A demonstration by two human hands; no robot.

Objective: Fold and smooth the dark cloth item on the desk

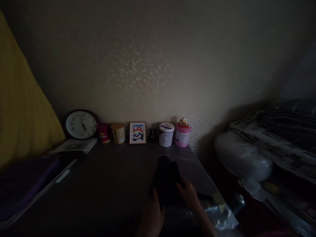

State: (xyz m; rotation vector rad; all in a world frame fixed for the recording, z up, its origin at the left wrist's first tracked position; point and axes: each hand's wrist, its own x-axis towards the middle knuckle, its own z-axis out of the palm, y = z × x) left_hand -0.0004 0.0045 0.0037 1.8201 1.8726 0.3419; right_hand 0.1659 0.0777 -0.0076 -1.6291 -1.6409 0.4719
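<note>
- Dim room: a pale wall (158, 65) at the back, and a long dark worktop (103, 184) running up to it.
- Along the foot of the wall stand a clock (81, 124), a framed picture (137, 133), a white tub (166, 134) and a pink tub (182, 135).
- Down front, the dark object (165, 177) lies on the worktop, right of centre, well apart from that row.
- The left hand (151, 215) is against its near left side, and the right hand (190, 194) sits at its right edge.
- The fingers? Too murky: I cannot tell whether they clasp it or merely rest on it.
- Crinkled clear plastic (219, 214) lies just beside the right hand.
- My read: an even hold from both sides, kept low over the worktop, suits this light. Keeping the right wrist off the plastic would avoid dragging it.
</note>
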